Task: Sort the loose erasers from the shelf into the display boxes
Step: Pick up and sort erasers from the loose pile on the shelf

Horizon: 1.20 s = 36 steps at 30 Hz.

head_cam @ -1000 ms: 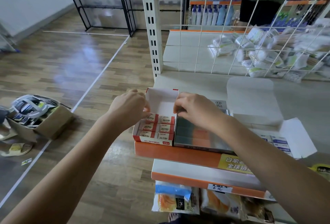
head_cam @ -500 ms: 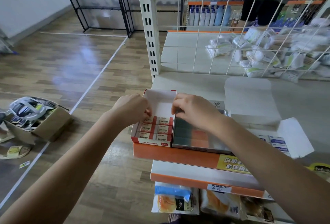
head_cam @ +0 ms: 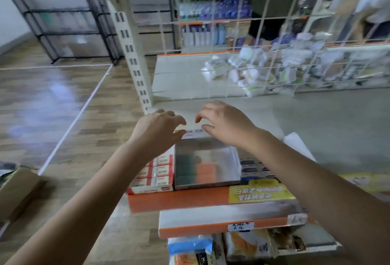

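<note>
At the shelf's front edge stands a red-and-white display box filled with rows of red-labelled erasers. Right beside it sits a clear-lidded box of dark green and orange erasers. A third box with blue-labelled erasers lies further right, partly hidden by my right forearm. My left hand hovers over the back of the red box, fingers loosely curled, holding nothing. My right hand hovers over the back of the clear-lidded box, fingers spread and empty. A white strip with print shows between the two hands.
A wire grid panel backs the grey shelf, with several white packets behind it. A white slotted post rises at the left corner. A cardboard box sits on the floor. Snack bags fill the lower shelf. A person stands behind the shelving.
Both hands have let go of the red box's back flap and lifted away from it, fingers now spread. The view has tilted up and is blurred.
</note>
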Tool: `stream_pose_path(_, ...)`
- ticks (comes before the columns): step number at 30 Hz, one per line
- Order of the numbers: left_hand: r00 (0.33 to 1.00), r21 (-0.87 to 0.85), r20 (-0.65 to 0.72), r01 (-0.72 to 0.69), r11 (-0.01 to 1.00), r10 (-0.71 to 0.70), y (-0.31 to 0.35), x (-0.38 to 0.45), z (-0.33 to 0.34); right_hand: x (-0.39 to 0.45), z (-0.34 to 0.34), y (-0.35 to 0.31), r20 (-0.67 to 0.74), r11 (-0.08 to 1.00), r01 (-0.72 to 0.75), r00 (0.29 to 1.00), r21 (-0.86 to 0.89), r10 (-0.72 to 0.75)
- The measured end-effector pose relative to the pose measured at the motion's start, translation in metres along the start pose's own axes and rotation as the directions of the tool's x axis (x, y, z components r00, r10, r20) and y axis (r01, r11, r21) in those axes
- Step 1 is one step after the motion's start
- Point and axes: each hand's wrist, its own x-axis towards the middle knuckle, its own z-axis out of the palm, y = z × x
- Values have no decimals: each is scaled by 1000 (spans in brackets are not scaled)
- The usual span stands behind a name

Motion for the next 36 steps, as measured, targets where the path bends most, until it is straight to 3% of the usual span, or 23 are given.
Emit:
stream_pose_path(6, 975, 41, 17, -222, 974, 222, 79, 69, -5, -49, -45, 70, 57, 940, -306, 946, -152, 318)
stream_pose_path(14, 890, 64, 100, -452, 890, 445, 219, 142, -3, -147, -92, 156, -33, 760, -643, 765, -95, 643)
stream_pose_path(20, 812, 69, 131, -580, 812, 569, 334, 177, 3, -240, -114, 225, -55, 617, -784, 620, -69, 782)
stream_pose_path(26, 783, 40, 114, -619, 784, 612, 449, 213, 21, -328, -139, 307, 3, 500, -866, 500, -24, 866)
stream_pose_path(31, 761, 17, 139, -641, 767, 633, 530, 248, 42, -383, -159, 378, -27, 459, -889, 458, -5, 888)
stream_pose_path(36, 808, -22, 143, -574, 818, 571, 583, 289, 71, -404, -168, 441, -74, 472, -882, 471, -4, 879)
